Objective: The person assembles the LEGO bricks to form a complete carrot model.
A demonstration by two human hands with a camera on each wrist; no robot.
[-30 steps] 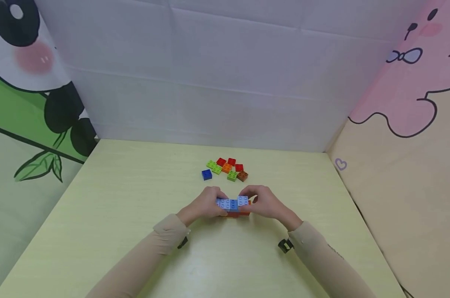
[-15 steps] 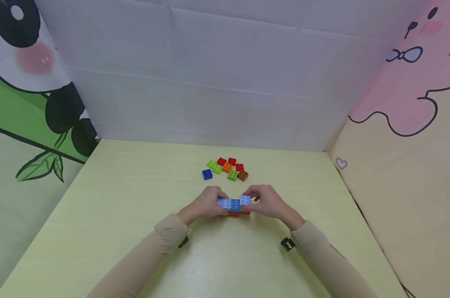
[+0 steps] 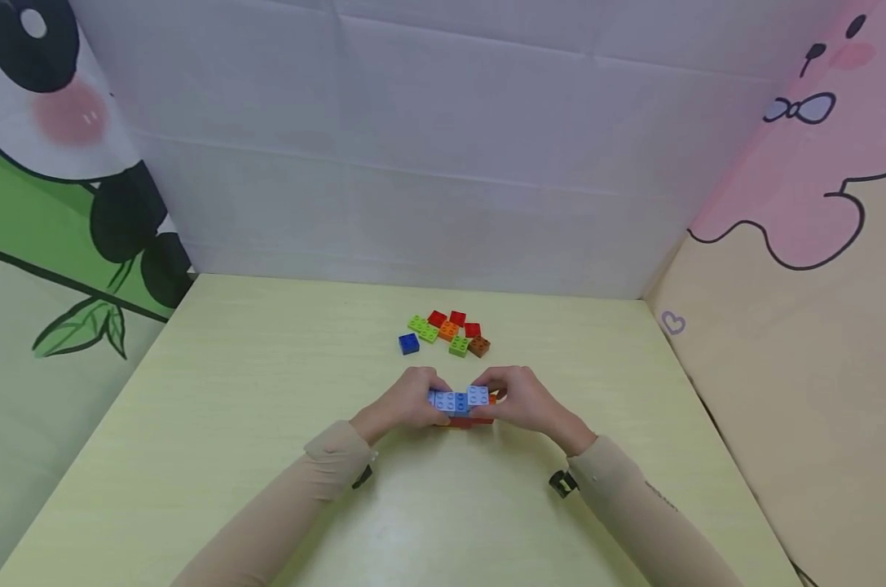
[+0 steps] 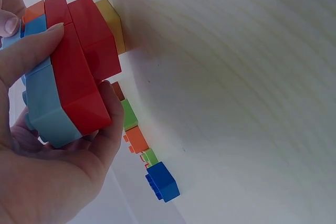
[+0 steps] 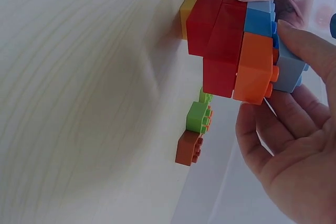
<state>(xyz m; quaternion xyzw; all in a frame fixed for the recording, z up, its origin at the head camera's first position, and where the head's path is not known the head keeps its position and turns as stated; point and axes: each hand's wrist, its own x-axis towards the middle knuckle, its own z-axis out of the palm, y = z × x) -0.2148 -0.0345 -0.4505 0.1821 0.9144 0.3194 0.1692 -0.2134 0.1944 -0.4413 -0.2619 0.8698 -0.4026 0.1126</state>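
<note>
My left hand (image 3: pixel 411 398) grips the left end of a toy brick stack, its thumb on the near side and its fingers round the far side. The stack has a yellow brick (image 5: pixel 190 15) at the bottom, red bricks (image 4: pixel 79 72) above, and a top row of light blue (image 4: pixel 50 108), blue (image 5: pixel 259 22) and orange (image 5: pixel 254 69) bricks. With thumb and fingers, my right hand (image 3: pixel 519 398) pinches a separate light blue brick (image 3: pixel 478 395) right at the studs of the blue and orange ones. Part of the top row is hidden by the hands.
Beyond the hands lie loose bricks on the pale table (image 3: pixel 266 367): a dark blue one (image 3: pixel 409 344), a brown one (image 3: pixel 479 346), an orange one (image 3: pixel 448 330), and several green (image 3: pixel 459 346) and red (image 3: pixel 437 319) ones. A pale cloth wall (image 3: pixel 413 204) stands behind.
The right hand shifted slightly right with the light blue brick, then came back left over the blue and orange bricks. The left hand kept its grip on the stack, nearly still.
</note>
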